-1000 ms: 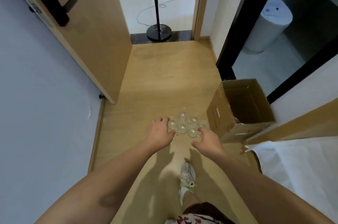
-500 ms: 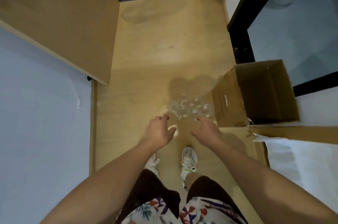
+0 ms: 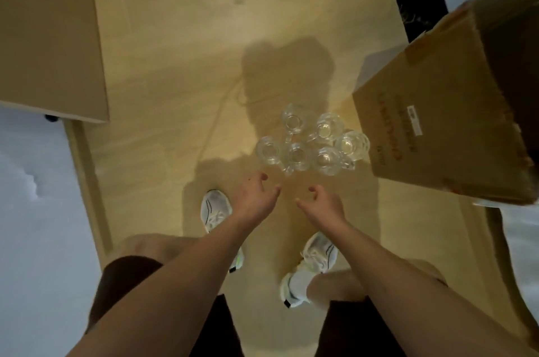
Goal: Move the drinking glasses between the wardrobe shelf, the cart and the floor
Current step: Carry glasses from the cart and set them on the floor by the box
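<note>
Several clear drinking glasses (image 3: 313, 142) with handles stand upright in a tight cluster on the wooden floor (image 3: 204, 36), seen from straight above. My left hand (image 3: 254, 196) hovers just short of the cluster, fingers loosely spread and holding nothing. My right hand (image 3: 322, 203) hangs beside it, also with relaxed fingers and nothing in it. Neither hand touches a glass.
An open cardboard box (image 3: 443, 111) stands right of the glasses, almost touching them. A wooden door (image 3: 49, 33) is at the upper left. White fabric (image 3: 522, 243) lies at the right edge. My two white shoes (image 3: 214, 209) stand on the floor below the hands.
Both hands have let go of the glasses and drawn back towards me. The view has tilted down, so the glasses now lie straight below and my legs show.
</note>
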`<state>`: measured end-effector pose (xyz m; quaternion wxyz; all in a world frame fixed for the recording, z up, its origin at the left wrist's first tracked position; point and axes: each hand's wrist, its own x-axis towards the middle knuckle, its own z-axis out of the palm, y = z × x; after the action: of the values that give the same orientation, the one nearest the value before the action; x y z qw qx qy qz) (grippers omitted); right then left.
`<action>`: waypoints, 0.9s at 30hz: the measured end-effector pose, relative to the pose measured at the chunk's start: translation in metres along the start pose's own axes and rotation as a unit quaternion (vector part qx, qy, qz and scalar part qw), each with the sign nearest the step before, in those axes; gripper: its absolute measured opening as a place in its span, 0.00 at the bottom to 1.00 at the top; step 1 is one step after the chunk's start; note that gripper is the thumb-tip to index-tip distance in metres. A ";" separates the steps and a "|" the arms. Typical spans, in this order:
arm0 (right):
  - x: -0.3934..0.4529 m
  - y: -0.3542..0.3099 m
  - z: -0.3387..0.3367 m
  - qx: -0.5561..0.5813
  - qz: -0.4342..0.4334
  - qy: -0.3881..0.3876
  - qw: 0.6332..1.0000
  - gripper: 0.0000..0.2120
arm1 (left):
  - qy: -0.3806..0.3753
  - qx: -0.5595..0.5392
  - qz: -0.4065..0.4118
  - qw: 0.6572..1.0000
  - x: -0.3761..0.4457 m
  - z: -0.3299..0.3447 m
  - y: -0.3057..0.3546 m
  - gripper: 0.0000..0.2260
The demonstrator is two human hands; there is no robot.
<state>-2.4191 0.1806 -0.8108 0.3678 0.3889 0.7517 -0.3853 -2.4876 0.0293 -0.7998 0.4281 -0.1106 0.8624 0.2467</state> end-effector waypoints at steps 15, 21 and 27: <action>0.214 0.035 0.131 0.510 0.088 -0.006 0.856 0.12 | -0.057 -0.448 -0.192 0.871 0.212 0.137 -0.044 0.14; 0.215 0.037 0.134 0.586 0.087 -0.081 0.802 0.06 | -0.085 -0.502 -0.200 0.837 0.216 0.133 -0.039 0.07; 0.216 0.032 0.134 0.573 0.100 -0.056 0.812 0.06 | -0.075 -0.484 -0.188 0.851 0.216 0.127 -0.043 0.07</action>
<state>-2.4496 0.1427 -1.0618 0.1561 0.5799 0.3303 -0.7282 -2.5152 0.0627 -1.0506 0.4224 -0.4451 0.5618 0.5549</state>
